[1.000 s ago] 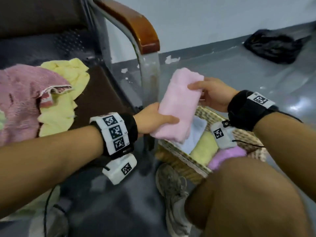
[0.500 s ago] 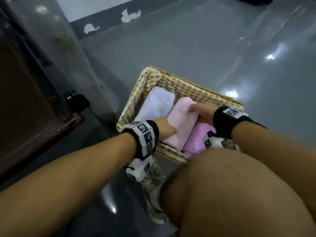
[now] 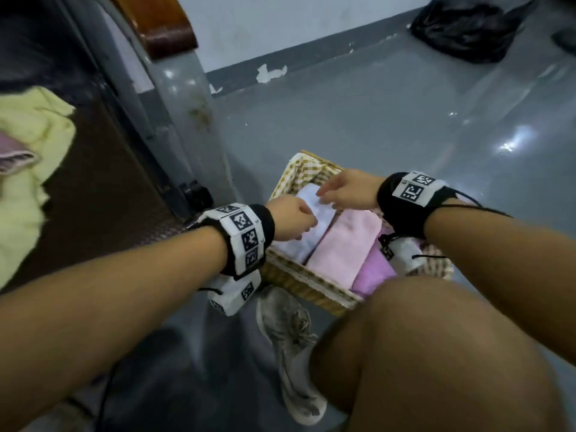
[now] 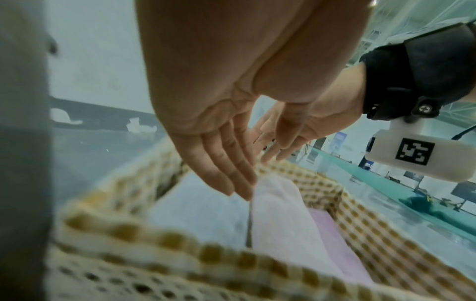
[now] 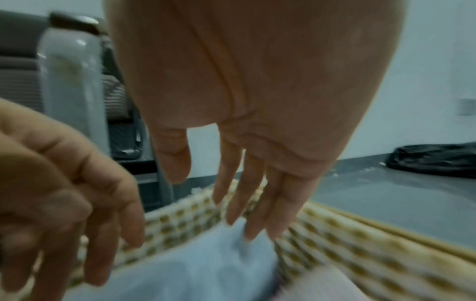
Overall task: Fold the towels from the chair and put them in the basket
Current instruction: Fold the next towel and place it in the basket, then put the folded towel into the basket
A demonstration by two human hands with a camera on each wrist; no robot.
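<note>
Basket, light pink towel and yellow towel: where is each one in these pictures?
basket (image 3: pixel 307 283), head view, woven front wall.
light pink towel (image 3: pixel 346 244), head view, middle of its folded top.
yellow towel (image 3: pixel 28 169), head view, crumpled middle, on the chair.

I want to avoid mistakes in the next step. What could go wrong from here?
1. The left hand and right hand hang open just over the pale blue towel; trailing fingers might catch it and undo its fold.
2. The basket already holds three folded towels side by side, so the yellow towel left on the chair may fit poorly.
</note>
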